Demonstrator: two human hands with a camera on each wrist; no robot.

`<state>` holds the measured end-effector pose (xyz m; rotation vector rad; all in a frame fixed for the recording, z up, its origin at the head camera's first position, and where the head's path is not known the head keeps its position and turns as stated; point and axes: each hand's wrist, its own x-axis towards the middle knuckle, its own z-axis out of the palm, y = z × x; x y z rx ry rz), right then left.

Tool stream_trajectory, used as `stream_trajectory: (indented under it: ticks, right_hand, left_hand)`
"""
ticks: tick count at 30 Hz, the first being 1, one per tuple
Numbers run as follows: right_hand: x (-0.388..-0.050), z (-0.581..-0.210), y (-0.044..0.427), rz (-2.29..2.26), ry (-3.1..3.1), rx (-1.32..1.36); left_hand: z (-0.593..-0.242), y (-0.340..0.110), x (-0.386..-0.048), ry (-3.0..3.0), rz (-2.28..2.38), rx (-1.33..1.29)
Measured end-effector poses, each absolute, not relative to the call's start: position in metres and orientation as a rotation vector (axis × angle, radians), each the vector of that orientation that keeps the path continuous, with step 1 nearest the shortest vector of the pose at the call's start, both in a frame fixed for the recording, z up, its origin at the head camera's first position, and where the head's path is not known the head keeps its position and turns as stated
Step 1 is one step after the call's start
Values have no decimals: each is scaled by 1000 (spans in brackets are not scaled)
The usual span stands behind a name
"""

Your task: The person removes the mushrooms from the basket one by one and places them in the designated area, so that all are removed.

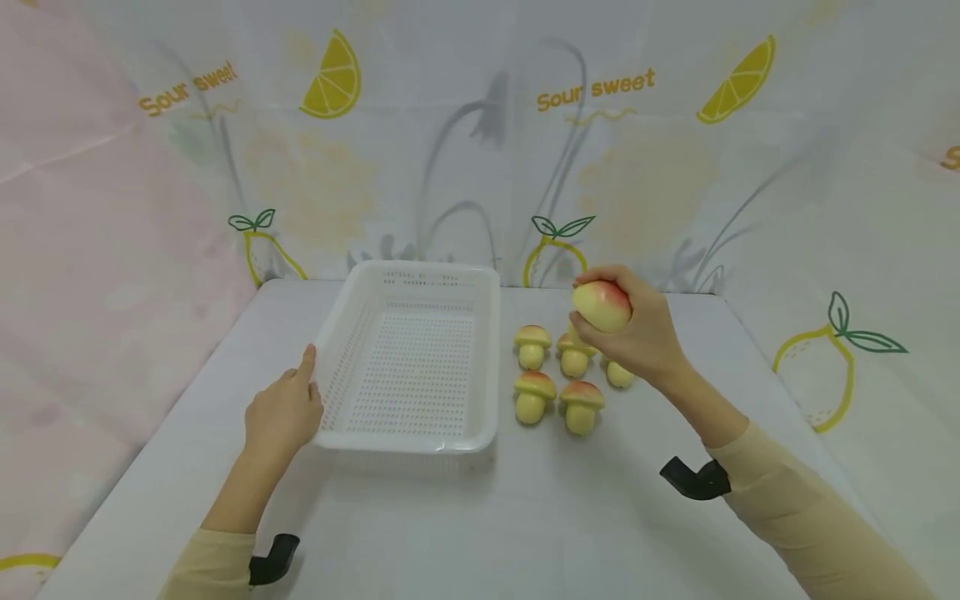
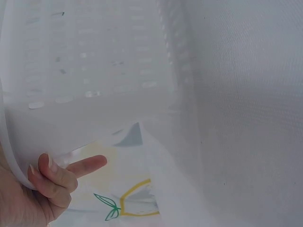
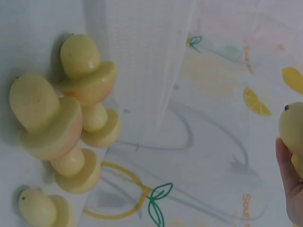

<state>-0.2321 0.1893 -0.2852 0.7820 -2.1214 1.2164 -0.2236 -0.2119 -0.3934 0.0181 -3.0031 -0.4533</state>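
Note:
A white plastic basket (image 1: 492, 358) with slotted walls stands left of centre on the table. My left hand (image 1: 283, 414) grips its left rim near the front corner; in the left wrist view the fingers (image 2: 57, 177) curl round under the rim, one of them stretched out. In my right hand (image 1: 641, 333) I hold a toy mushroom (image 1: 602, 305) with a yellow and red cap, raised above the table. Several more toy mushrooms (image 1: 532, 402) stand right of the basket, in two rows. The right hand partly covers the mushroom (image 1: 619, 375) at the far right of the back row.
A white cloth covers the table (image 1: 540, 517). Behind and at both sides hang printed cloths (image 1: 465, 167) with lemons and lettering. Each forearm carries a black wrist mount (image 1: 697, 479).

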Motion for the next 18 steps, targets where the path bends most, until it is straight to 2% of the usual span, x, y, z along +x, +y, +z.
stream_trajectory:
  ticks: [7, 18]
  right_hand:
    - [-228, -292, 210, 1169, -2152, 708]
    - [-242, -332, 254, 1037, -2389, 582]
  left_hand:
    - [-391, -212, -223, -3013, -467, 17]
    - [-393, -212, -223, -2989, -455, -10]
